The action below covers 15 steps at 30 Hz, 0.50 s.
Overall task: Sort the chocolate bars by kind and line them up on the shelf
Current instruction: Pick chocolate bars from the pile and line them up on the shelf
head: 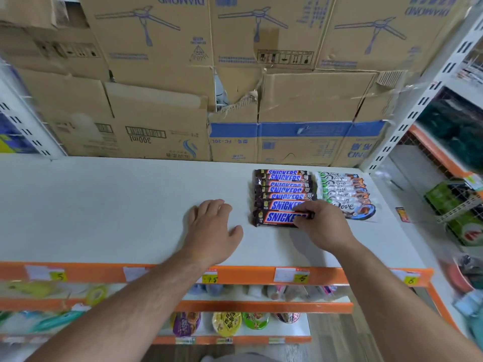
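On a white shelf the left hand lies flat, fingers relaxed, holding nothing. The right hand pinches the right end of the nearest Snickers bar, front of a Snickers column. Dove bars line up alongside, with cardboard boxes behind

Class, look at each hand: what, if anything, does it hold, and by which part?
The right hand grips the nearest Snickers bar by its right end. The left hand lies flat on the shelf and holds nothing.
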Available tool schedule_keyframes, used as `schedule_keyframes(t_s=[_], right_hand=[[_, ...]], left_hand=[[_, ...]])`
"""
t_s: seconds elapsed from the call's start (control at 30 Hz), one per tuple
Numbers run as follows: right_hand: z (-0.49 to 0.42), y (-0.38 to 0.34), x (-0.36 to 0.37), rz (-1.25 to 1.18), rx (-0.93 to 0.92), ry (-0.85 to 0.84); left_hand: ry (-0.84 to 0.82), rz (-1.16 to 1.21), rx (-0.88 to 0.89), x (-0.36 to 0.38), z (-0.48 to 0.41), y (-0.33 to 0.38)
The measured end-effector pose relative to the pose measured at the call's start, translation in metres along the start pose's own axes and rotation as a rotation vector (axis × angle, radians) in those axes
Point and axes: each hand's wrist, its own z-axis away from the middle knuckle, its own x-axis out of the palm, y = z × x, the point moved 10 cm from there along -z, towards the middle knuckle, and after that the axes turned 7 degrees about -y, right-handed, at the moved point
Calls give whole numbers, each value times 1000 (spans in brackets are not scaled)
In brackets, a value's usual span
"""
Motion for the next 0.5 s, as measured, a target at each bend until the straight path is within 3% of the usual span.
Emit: schedule_keyframes(t_s=[0.13,0.5], right_hand=[[-1,-6,-6,156,-16,112],[-3,-11,-12,352,23,178]], left_hand=[[11,-4,1,-3,1,1],[44,-20,1,-9,3,4]])
